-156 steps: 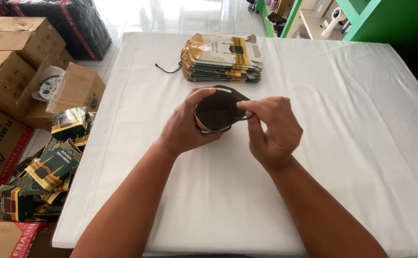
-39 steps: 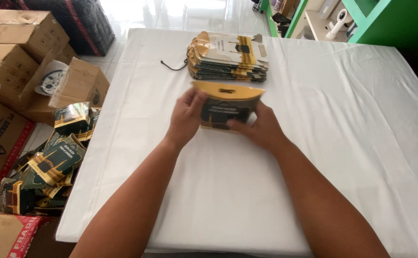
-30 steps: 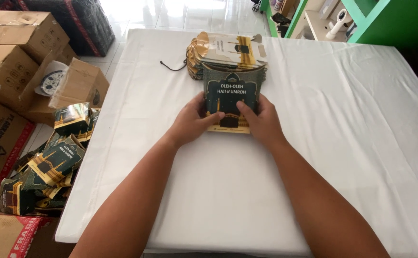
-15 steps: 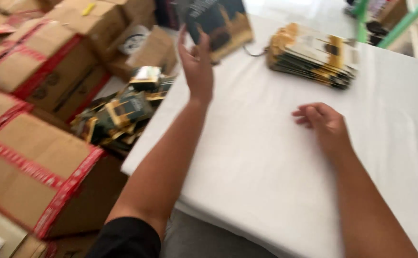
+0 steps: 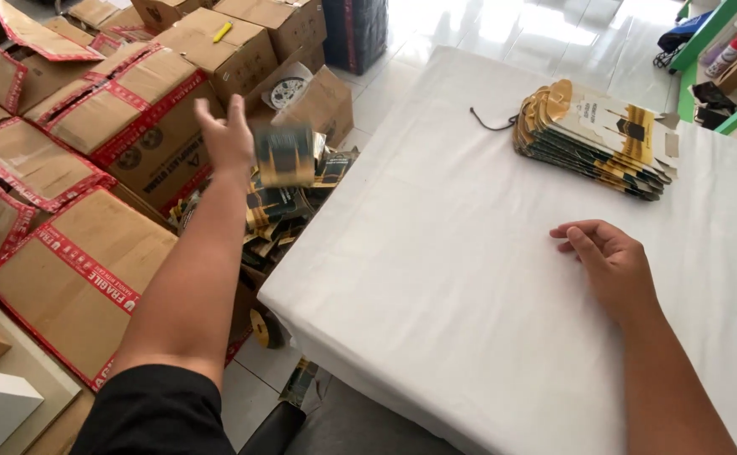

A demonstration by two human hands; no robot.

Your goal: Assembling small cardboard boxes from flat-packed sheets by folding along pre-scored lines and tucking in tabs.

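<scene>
Packing room: taped cardboard boxes (image 5: 90, 126) (fragile-marked), stacked flat cartons (image 5: 596, 139).

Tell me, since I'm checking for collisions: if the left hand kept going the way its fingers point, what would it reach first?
Probably the taped cardboard boxes on the floor beyond the left hand; the blurred dark-and-gold packet sits beside it, not ahead. Depth is unclear.

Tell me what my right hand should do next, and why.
Probably reach the right hand to the stack of flat packs. It rests empty on the white table, while the left hand is out over the floor pile beside a blurred pack.
</scene>
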